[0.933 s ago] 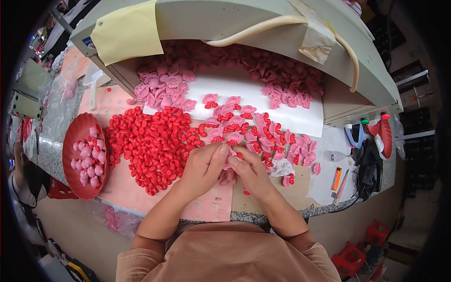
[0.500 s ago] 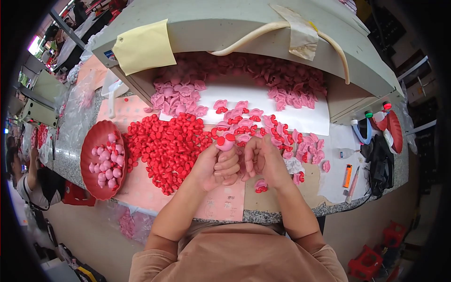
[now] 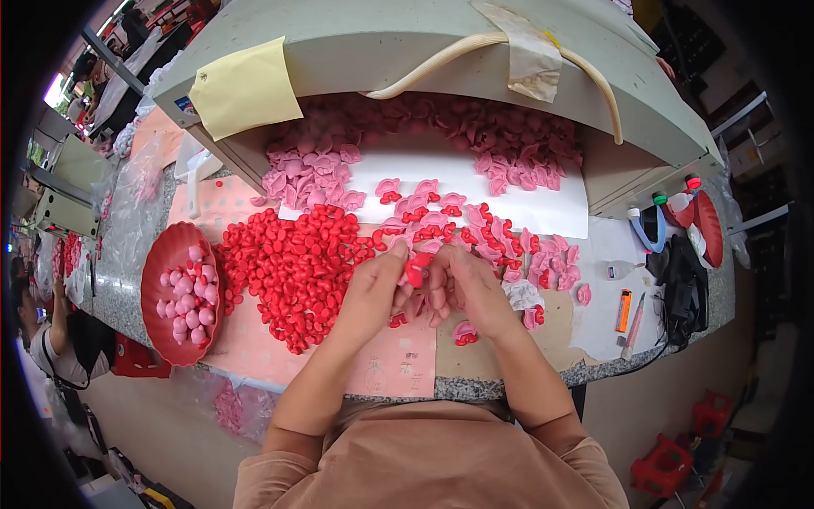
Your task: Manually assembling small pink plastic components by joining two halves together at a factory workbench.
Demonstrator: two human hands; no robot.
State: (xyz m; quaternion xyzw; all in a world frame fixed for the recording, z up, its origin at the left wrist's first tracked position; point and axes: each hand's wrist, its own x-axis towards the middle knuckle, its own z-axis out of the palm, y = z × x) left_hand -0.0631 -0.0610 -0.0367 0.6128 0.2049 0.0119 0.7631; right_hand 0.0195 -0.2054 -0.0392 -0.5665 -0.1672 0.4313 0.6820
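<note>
In front of my chest, both hands are close together around a small pink and red plastic piece [image 3: 417, 270]. The thumb and fingers of my left hand [image 3: 373, 288] are closed on it, its red part facing up. Beside it, the curled fingers of my right hand [image 3: 476, 293] press in from the other side; their tips are partly hidden. Left of my hands lies a big heap of small glossy red parts [image 3: 297, 271]. Just beyond my hands, pink curved shells [image 3: 420, 204], several with red parts on them, are spread out.
A red scalloped dish [image 3: 154, 327] holds pink balls at the left. A grey metal hood [image 3: 407, 59] arches over piled pink shells at the back. To the right lie crumpled white tissue [image 3: 523, 295], an orange cutter [image 3: 624, 310], a brush [image 3: 633, 327] and a black bag [image 3: 682, 288].
My right hand has come in against the left. The piece has turned and dropped lower, from standing above the left fist to lying between both hands. The view has shifted slightly.
</note>
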